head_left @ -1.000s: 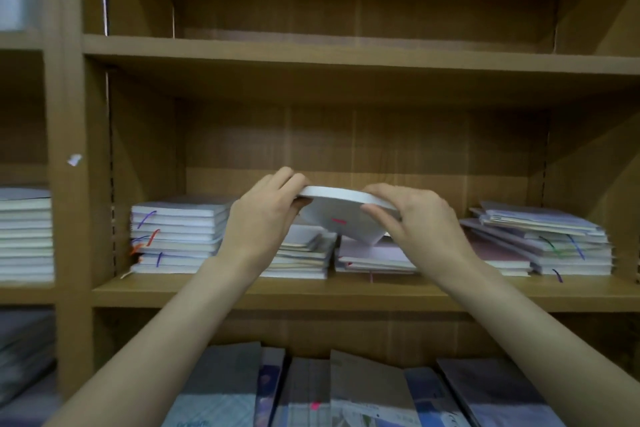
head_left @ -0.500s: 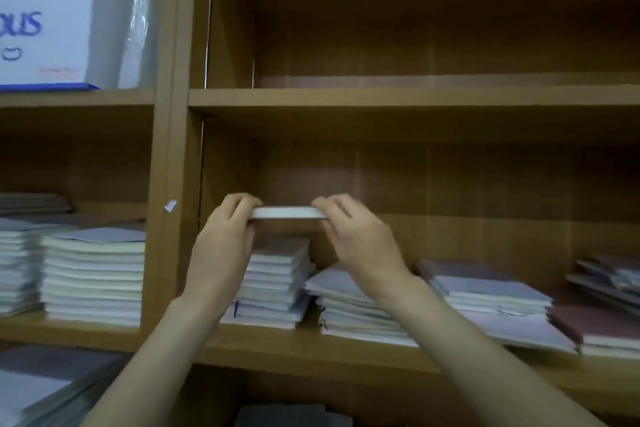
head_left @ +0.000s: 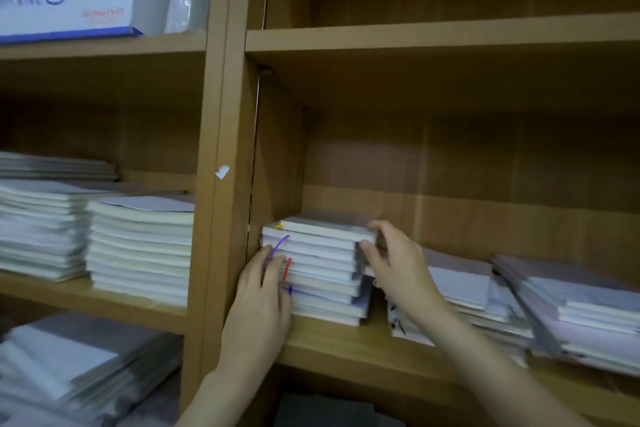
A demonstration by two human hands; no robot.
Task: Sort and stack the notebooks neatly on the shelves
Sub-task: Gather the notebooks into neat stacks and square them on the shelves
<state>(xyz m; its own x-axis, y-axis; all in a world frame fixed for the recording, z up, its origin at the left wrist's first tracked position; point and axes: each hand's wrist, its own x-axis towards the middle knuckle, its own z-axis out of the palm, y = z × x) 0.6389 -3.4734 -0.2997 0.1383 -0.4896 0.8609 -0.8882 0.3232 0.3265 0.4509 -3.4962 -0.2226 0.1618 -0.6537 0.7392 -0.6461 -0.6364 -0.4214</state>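
Both hands frame one stack of notebooks (head_left: pixel 318 270) on the shelf (head_left: pixel 346 350): left hand (head_left: pixel 261 298) pressed flat against its left side, right hand (head_left: pixel 391 260) pinching the top notebook's (head_left: pixel 325 227) right corner

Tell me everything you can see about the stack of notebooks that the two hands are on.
The stack of notebooks sits at the left end of a wooden shelf, close to the upright side panel. It holds roughly eight or nine thin paper notebooks lying flat, pale page edges facing out, greyish covers, edges slightly uneven. Purple, red and yellow ribbon markers hang at its left front corner. The left hand presses its left side; the right hand pinches the top right corner. A lower, messier pile lies just right.
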